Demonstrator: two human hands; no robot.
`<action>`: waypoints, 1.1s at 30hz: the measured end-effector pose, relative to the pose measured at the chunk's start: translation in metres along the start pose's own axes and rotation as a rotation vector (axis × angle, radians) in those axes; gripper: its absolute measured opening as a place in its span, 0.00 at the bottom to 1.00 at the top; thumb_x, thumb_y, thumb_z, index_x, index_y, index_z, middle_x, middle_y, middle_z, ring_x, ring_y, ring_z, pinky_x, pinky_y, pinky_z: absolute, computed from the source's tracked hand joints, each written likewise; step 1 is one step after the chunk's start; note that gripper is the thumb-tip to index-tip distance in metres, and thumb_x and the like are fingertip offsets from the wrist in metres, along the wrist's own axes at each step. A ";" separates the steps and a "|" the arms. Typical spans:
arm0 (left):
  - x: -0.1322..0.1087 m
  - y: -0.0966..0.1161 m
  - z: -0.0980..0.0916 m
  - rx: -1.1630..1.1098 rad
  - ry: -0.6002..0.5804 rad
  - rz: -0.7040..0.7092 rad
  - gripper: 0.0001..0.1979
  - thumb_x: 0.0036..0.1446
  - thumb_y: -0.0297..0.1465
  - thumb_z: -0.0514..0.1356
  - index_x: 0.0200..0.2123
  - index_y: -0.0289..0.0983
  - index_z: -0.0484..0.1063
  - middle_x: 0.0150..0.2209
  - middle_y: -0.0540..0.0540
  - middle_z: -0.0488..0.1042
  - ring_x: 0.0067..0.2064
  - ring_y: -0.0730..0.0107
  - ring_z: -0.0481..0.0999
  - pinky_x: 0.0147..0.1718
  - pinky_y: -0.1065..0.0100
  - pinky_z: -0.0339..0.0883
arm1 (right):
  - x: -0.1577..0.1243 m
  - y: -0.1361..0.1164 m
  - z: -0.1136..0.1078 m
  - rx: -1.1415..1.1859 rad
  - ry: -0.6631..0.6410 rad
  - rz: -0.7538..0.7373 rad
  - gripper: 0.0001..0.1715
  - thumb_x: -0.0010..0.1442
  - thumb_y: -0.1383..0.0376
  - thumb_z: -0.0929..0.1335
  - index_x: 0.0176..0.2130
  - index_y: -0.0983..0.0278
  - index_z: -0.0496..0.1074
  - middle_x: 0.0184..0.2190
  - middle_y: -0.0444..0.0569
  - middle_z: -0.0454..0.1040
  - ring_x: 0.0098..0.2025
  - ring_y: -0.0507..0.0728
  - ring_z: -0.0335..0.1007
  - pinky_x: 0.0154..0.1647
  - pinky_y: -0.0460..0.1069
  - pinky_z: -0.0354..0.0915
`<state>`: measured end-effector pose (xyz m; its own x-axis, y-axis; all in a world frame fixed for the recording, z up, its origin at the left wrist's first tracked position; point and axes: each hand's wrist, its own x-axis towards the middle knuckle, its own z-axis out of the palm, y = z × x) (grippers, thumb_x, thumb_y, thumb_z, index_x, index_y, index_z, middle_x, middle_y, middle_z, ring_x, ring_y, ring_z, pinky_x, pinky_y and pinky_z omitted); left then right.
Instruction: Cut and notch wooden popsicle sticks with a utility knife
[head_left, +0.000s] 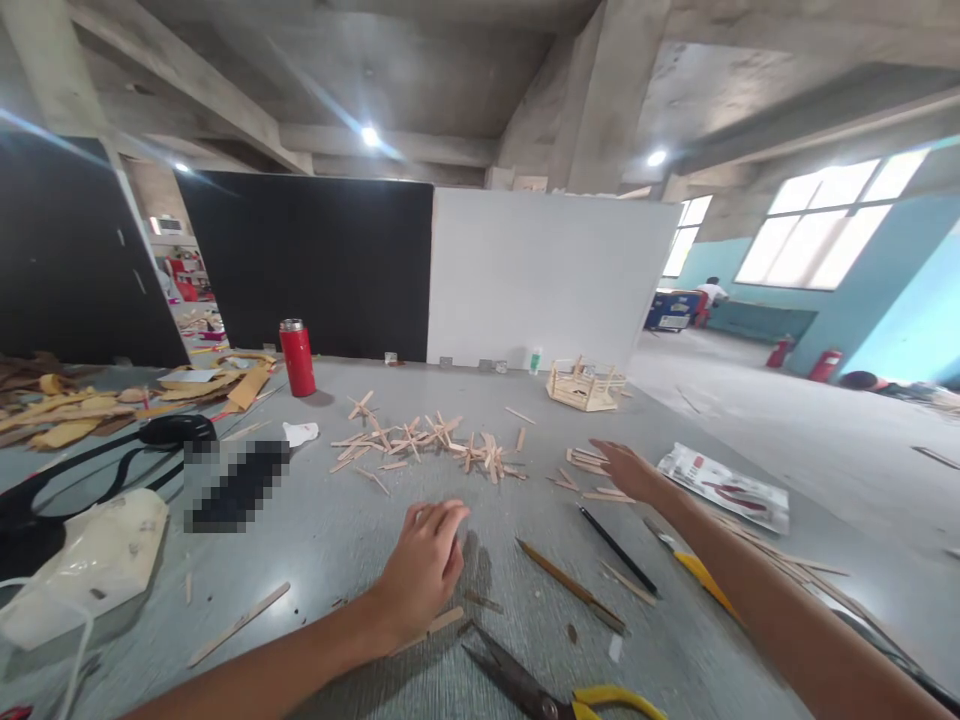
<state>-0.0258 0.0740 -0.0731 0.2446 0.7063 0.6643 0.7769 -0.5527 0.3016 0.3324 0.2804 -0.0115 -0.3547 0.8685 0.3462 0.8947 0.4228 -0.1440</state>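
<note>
The right hand (626, 470) reaches well out across the grey counter (337, 540), its fingers spread flat and released, the tips lying on a small heap of flat wooden sticks (589, 460) and closing on none of them. The left hand (424, 570) rests nearer the body with its fingers curled under. Whether they grip anything cannot be told, as the palm is hidden. A single stick (444, 621) lies just beside its wrist. Between the two hands lie a brown pencil (566, 583) and a black pencil (616, 548). A yellow knife (699, 572) lies close under the right forearm, and yellow-handled scissors (555, 693) sit at the near edge. Beyond the left hand spreads a larger scatter of sticks (427, 440). Farther back are a red flask (298, 357) and a small wooden frame model (581, 385). A printed packet (724, 485) lies just right of the right hand, and cardboard scraps (112, 400) are piled at the far left.
</note>
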 end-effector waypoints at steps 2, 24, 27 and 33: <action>-0.003 0.000 0.001 -0.021 0.013 0.006 0.24 0.59 0.17 0.51 0.57 0.40 0.64 0.54 0.43 0.75 0.54 0.58 0.74 0.54 0.52 0.67 | 0.004 -0.002 0.001 0.027 -0.035 0.024 0.20 0.68 0.58 0.69 0.57 0.63 0.71 0.55 0.54 0.73 0.50 0.60 0.74 0.49 0.60 0.73; -0.008 0.006 -0.009 -0.254 0.039 0.060 0.20 0.68 0.22 0.50 0.61 0.39 0.59 0.54 0.40 0.72 0.57 0.60 0.70 0.57 0.57 0.66 | -0.096 -0.193 0.000 0.974 -0.055 0.218 0.21 0.70 0.50 0.65 0.44 0.66 0.73 0.34 0.45 0.75 0.32 0.53 0.73 0.35 0.51 0.72; -0.008 0.006 -0.011 -0.286 0.026 0.032 0.17 0.70 0.25 0.50 0.60 0.39 0.60 0.51 0.41 0.73 0.53 0.61 0.71 0.54 0.58 0.67 | -0.123 -0.234 0.018 1.103 -0.078 0.194 0.29 0.65 0.42 0.65 0.37 0.65 0.73 0.24 0.43 0.69 0.27 0.53 0.68 0.29 0.48 0.67; -0.003 0.005 -0.014 -0.339 -0.043 0.058 0.11 0.70 0.29 0.54 0.53 0.40 0.67 0.46 0.44 0.77 0.49 0.62 0.73 0.53 0.60 0.65 | -0.132 -0.233 0.034 1.180 -0.100 0.251 0.29 0.59 0.42 0.70 0.38 0.65 0.77 0.28 0.47 0.75 0.30 0.55 0.69 0.31 0.47 0.66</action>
<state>-0.0307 0.0630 -0.0646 0.3128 0.6830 0.6600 0.5255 -0.7033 0.4788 0.1611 0.0764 -0.0552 -0.2728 0.9544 0.1214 0.1617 0.1699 -0.9721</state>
